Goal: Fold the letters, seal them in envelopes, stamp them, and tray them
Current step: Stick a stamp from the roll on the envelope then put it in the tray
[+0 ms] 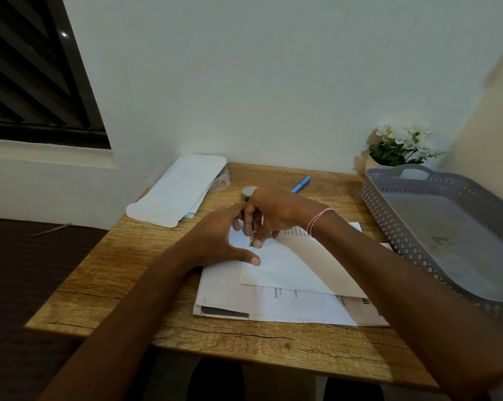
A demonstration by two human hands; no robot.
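Two hands noted on the envelope (287,264), which lies beneath them atop the stack of letters (238,299). Left hand (215,241) presses flat on it, thumb straight; right hand (273,215) pinches a small grey piece (252,238), which we judge a stamp, at the envelope's far corner. We assess the envelope as light, thin, easily creased and apt to slide on the paper below; best pinned flat, then lifted by an edge. Tray (389,215) stands beyond the right forearm
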